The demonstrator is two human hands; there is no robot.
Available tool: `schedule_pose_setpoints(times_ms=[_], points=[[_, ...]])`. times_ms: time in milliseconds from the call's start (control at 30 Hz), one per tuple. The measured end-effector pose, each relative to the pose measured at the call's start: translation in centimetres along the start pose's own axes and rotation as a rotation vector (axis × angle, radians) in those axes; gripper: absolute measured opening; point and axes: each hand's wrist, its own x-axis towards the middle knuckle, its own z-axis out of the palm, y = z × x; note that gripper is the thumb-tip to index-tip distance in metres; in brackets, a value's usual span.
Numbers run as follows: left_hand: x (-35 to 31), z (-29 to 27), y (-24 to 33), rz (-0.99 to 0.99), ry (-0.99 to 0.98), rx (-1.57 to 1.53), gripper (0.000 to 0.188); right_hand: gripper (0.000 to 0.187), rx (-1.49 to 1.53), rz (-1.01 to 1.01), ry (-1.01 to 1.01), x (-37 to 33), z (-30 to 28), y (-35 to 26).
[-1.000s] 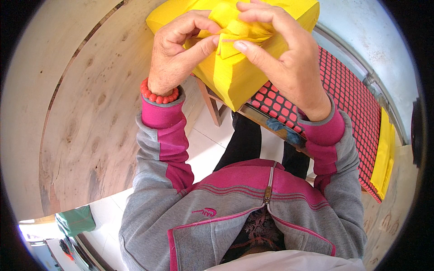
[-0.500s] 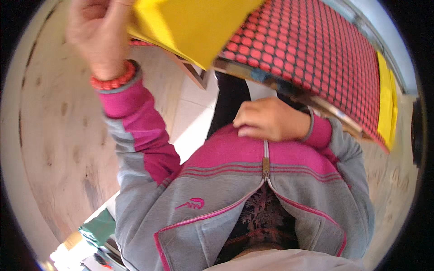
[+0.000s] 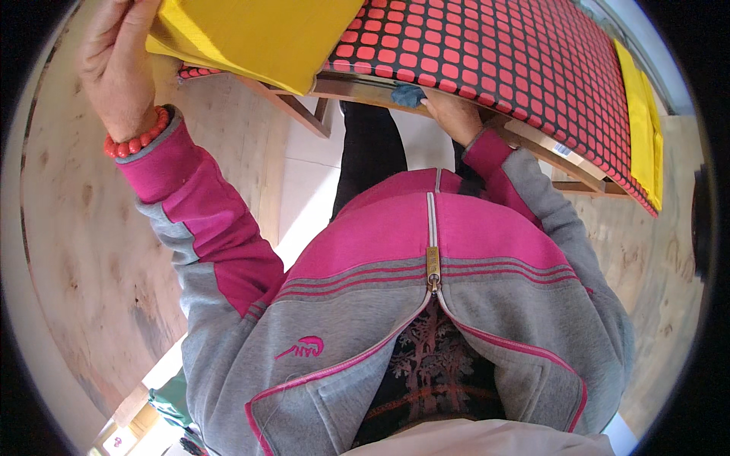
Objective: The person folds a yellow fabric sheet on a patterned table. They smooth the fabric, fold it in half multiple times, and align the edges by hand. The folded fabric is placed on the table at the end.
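At the upper left, my left hand [image 3: 122,72], with a red bead bracelet [image 3: 137,137] at the wrist, has its fingers pressed together at the left edge of a yellow cloth [image 3: 251,38]. That cloth lies over the left part of a red-and-black checked tabletop [image 3: 487,45], its near corner hanging past the edge. My right hand [image 3: 456,118] reaches into the open space under the tabletop's near edge. Its fingertips are beside a small crumpled blue thing [image 3: 408,95], and the tabletop partly hides its fingers.
A folded yellow cloth [image 3: 642,121] lies along the table's right end. Wooden table legs [image 3: 300,114] stand below. Pale boxes or papers [image 3: 566,148] show in the shelf space under the top. Behind me at lower left is a green thing [image 3: 171,395].
My right hand has gone from in front of my jacket to under the tabletop. My left hand has moved left with the yellow cloth, which now lies flatter.
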Motion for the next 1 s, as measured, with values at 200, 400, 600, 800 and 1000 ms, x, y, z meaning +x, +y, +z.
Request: schedule_pose_setpoints(times_ms=[200,400,600,800,1000], points=[[-0.1,0.4,2.1,-0.078,-0.084,0.029,0.024,0.042,-0.151,-0.038,0.166,1.6,2.8,1.5],[1.2,1.0,3.6,-0.019,-0.211,0.000,0.023,0.048,0.136,0.120,0.075,0.4,1.2,1.1],[1.5,1.0,3.4,0.046,-0.200,-0.162,0.019,0.023,0.250,-0.138,-0.097,-1.1,-5.1,-1.6],[1.6,1.1,3.8,0.048,-0.190,-0.132,0.022,0.029,0.546,-0.491,0.190,4.0,-16.8,-6.6],[1.8,0.5,4.3,0.035,-0.252,-0.104,0.023,0.064,0.391,-0.572,0.557,15.4,-24.2,-9.1]])
